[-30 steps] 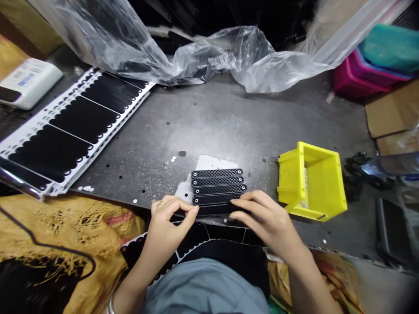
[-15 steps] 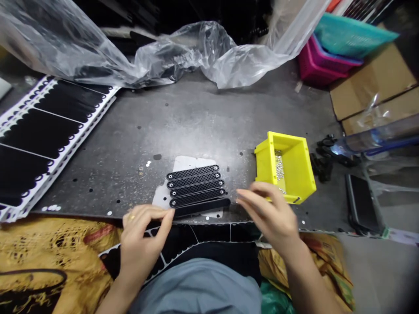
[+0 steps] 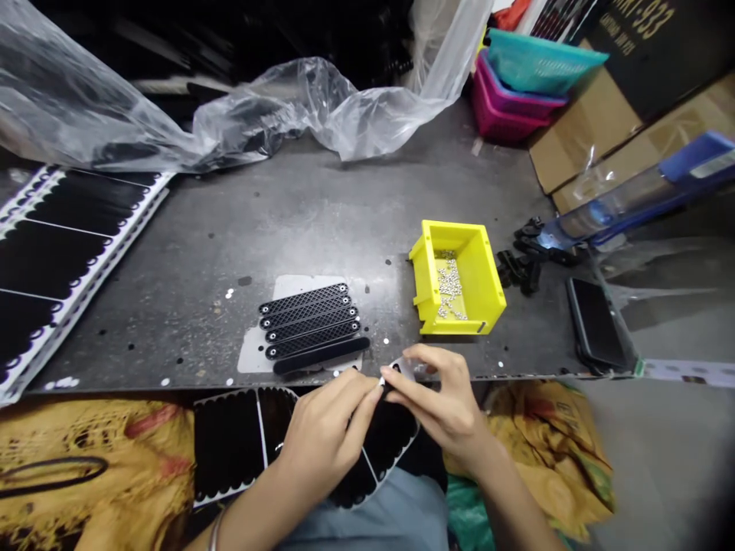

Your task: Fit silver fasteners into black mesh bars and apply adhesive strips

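Observation:
A sheet of black die-cut strips on white backing [image 3: 227, 436] lies across my lap. My left hand [image 3: 333, 419] is closed in a pinch at the sheet's upper edge. Opposite it, my right hand [image 3: 441, 396] pinches the same edge, where a bit of white backing lifts between the fingertips; what exactly the fingertips grip is partly hidden. Just beyond the hands, several black lattice-patterned strips [image 3: 310, 315] with silver rings at their ends lie side by side on a pale patch [image 3: 251, 348]. A plain smooth black strip [image 3: 321, 356] is nearest me.
A yellow bin [image 3: 494, 295] with small silver pieces stands to the right. Beyond it lie black parts [image 3: 520, 272] and a phone [image 3: 598, 321]. More black sheets [image 3: 69, 229] are at left. Clear plastic film [image 3: 379, 115] hangs at the back, near stacked baskets [image 3: 511, 115].
Both hands have come together and down to the sheet on my lap, closing on its edge. The sheet is raised more into view. The camera view has shifted right.

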`<state>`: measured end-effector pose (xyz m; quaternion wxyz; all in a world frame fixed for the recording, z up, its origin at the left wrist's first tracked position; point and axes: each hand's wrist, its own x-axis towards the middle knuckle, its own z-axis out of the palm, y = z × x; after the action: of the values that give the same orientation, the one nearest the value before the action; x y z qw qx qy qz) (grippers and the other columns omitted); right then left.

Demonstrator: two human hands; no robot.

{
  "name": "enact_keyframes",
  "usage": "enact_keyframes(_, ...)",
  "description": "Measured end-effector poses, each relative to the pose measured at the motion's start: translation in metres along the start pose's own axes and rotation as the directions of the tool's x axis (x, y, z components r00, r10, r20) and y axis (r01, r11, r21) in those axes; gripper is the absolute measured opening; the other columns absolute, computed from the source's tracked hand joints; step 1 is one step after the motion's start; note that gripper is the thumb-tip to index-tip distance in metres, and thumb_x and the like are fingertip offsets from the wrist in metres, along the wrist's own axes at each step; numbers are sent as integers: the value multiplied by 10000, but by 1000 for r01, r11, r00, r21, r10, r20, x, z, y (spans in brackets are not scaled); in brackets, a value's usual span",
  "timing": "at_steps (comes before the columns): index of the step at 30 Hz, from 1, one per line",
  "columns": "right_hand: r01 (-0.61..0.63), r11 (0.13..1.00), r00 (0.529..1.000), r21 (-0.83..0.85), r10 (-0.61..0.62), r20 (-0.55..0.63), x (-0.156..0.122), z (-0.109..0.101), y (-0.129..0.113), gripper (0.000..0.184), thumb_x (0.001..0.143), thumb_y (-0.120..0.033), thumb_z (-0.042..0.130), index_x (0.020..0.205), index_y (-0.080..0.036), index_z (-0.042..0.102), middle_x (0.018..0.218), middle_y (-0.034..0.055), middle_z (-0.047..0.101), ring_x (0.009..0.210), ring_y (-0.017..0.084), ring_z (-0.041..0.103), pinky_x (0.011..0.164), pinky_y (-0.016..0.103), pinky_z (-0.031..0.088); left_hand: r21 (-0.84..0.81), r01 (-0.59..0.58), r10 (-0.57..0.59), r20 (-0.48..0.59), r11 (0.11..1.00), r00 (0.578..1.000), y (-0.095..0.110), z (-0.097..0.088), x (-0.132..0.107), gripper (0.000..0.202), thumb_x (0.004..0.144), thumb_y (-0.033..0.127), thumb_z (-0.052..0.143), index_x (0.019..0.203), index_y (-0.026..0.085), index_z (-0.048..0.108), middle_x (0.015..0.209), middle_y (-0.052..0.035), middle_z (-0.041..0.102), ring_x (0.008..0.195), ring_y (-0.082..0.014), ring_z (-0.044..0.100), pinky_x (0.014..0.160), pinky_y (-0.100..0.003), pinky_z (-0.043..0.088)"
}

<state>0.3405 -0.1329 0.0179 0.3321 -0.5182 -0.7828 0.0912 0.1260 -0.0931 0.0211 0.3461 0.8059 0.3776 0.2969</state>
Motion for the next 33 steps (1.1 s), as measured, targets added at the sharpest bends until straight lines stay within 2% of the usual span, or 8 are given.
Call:
enact_keyframes(7, 156, 971, 987, 179, -160, 5, -23, 7, 2, 399, 885, -36, 733, 1266, -150, 702, 1106, 110, 691, 1061, 220, 672, 902, 351, 597, 151, -16, 45, -185, 988, 982, -4, 1, -12, 126, 982, 69, 601, 1041, 173, 643, 853, -25, 700, 722, -135, 664, 698, -249, 519)
enact_keyframes(10, -83, 886, 996, 455, 65, 54, -28, -15, 4, 149, 931, -179, 730, 1075, -218, 716, 1158, 104, 663, 1133, 272, 692, 944, 442, 616, 290, -51, 136, -279, 956, 951, -15, 1, -11, 169, 952, 40, 637, 1085, 143, 656, 886, -45, 735, 760, -148, 680, 727, -268, 516)
enact_keyframes(14, -265, 523, 881, 810, 472, -17, -12, -39, -1, 139, 1011, -399, 617, 1101, -294, 621, 1109, 46, 557, 725, 157, 701, 589, 346, 638, 473, -148, 325, -317, 868, 891, -28, 17, -8, 185, 972, 119, 665, 1149, 166, 685, 895, -21, 779, 721, -138, 682, 688, -287, 475)
enact_keyframes(16, -294, 639, 865, 711, 495, -87, 7, -36, -8, 196, 963, -259, 691, 1146, -313, 646, 1084, 33, 532, 688, 116, 638, 514, 258, 563, 504, -128, 317, -309, 854, 897, -31, 24, -10, 198, 982, 176, 674, 1177, 206, 695, 881, 3, 779, 736, -136, 691, 714, -298, 465)
enact_keyframes(20, -163, 951, 985, 261, 173, -15, 53, 8, -23, 506, 963, -81, 634, 1416, -304, 607, 1150, 83, 639, 1019, 194, 665, 832, 341, 582, 431, 20, 148, -353, 902, 924, -35, 6, -28, 249, 956, 187, 700, 1192, 266, 692, 987, -14, 781, 954, -188, 717, 907, -349, 457)
enact_keyframes(24, 149, 961, 973, 234, -185, 139, 91, 63, -31, 280, 1009, -162, 622, 1276, -217, 685, 1107, 76, 753, 944, 190, 680, 792, 354, 524, 322, 314, -127, -491, 893, 862, -52, -47, -43, 144, 969, 196, 663, 1089, 267, 700, 955, -6, 779, 949, -198, 707, 965, -392, 414)
enact_keyframes(27, 202, 949, 952, 244, -249, 180, 107, 84, -30, 111, 1008, -206, 640, 1066, -184, 732, 1064, 77, 772, 889, 184, 660, 765, 345, 498, 224, 436, -298, -465, 872, 834, -67, -74, -43, 107, 1000, 275, 620, 1012, 261, 726, 882, 12, 778, 900, -198, 699, 958, -397, 396)
enact_keyframes(33, 194, 946, 932, 259, -260, 253, 113, 87, -30, 123, 1009, -205, 638, 1088, -185, 730, 1084, 80, 763, 920, 188, 633, 795, 343, 516, 69, 467, -421, -331, 882, 844, -72, -72, -31, 181, 1010, 293, 581, 940, 279, 748, 941, 25, 788, 951, -198, 674, 955, -395, 369)
